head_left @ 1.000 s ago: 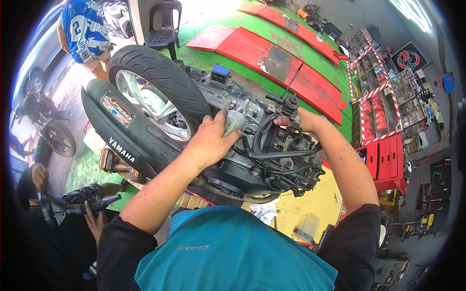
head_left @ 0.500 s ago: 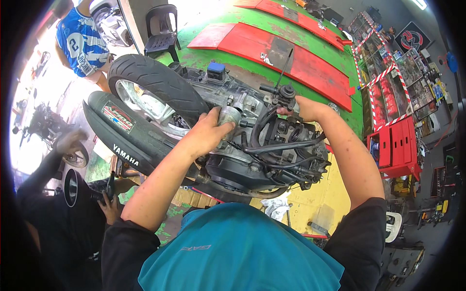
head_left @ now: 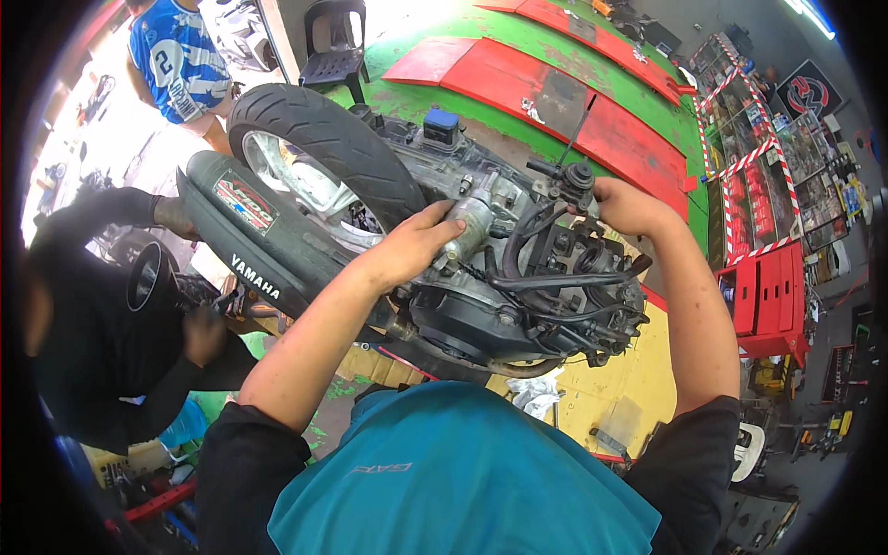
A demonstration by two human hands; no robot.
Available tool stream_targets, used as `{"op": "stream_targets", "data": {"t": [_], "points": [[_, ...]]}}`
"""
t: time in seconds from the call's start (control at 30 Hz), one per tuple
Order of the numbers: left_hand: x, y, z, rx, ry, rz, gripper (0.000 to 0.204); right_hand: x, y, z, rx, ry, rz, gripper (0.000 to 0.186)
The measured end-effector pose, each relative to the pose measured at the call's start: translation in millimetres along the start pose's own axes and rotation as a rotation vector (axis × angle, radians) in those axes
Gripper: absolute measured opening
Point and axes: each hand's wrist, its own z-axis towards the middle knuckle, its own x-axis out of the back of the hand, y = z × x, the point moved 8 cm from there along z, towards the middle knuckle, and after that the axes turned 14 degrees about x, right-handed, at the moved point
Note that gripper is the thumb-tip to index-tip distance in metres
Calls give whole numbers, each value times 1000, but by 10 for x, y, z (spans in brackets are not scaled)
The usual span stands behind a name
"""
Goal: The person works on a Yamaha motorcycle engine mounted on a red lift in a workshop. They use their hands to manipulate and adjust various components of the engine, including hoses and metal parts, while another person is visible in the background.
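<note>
A scooter engine [head_left: 481,324] with its rear wheel [head_left: 324,139] and black mudguard [head_left: 227,222] stands in front of me. My left hand [head_left: 416,245] lies over a silver cylindrical starter motor [head_left: 473,223] on top of the engine, thumb and fingers closed around its near end. At the engine's right side, my right hand [head_left: 629,208] grips the carburetor [head_left: 575,183], a dark part with a round cap. The fingertips of that hand are partly hidden behind it. Black hoses [head_left: 555,277] loop between the two hands, over the engine.
A co-worker in black [head_left: 120,342] crouches at the left by a black funnel-shaped part [head_left: 153,277]; another person stands beyond in a blue-white shirt [head_left: 180,60]. Red ramps [head_left: 555,102], a black chair [head_left: 335,55] and a red tool cabinet [head_left: 770,301] stand around. A white rag [head_left: 536,393] lies near me.
My view has shifted, so the scene sits further right. Both my hands keep their places on the engine. The co-worker has leaned in, one arm now reaching toward the mudguard.
</note>
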Motion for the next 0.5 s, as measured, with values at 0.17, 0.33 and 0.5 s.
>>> {"op": "stream_targets", "data": {"t": [0.17, 0.33, 0.5], "points": [[1, -87, 49, -47, 163, -14, 71, -3, -116, -6, 11, 48, 18, 50], [-49, -65, -36, -47, 109, -158, 71, 63, -189, 11, 142, 178, -177, 38], [-47, -71, -51, 39, 13, -224, 78, 193, -167, 92, 107, 188, -225, 33]]}}
